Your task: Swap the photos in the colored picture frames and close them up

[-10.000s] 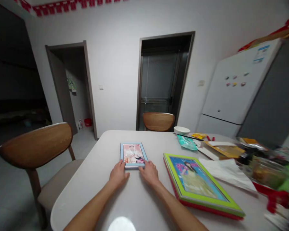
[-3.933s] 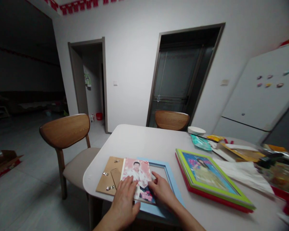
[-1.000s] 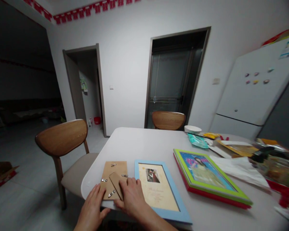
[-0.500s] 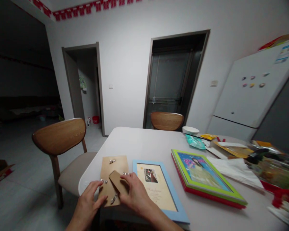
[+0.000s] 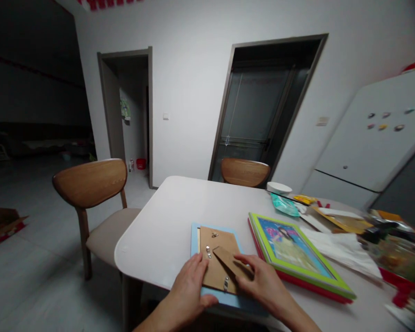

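A light blue picture frame (image 5: 195, 236) lies face down at the near edge of the white table (image 5: 180, 207). A brown backing board (image 5: 217, 252) with metal clips and a folding stand sits in the frame's back. My left hand (image 5: 186, 290) lies on the board's left side, fingers flat and apart. My right hand (image 5: 266, 288) rests on the board's right side, fingers spread over the stand.
A green and red framed picture (image 5: 293, 256) lies just right of the blue frame. White paper (image 5: 342, 249), a teal packet (image 5: 285, 205), a white bowl (image 5: 279, 187) and clutter fill the table's right side. A wooden chair (image 5: 90, 184) stands at left, another chair (image 5: 245, 172) at the far end. A fridge (image 5: 373, 138) stands at right.
The backing board has moved from the table, left of the frame, onto the back of the blue frame. Both hands went right with it and press on it.
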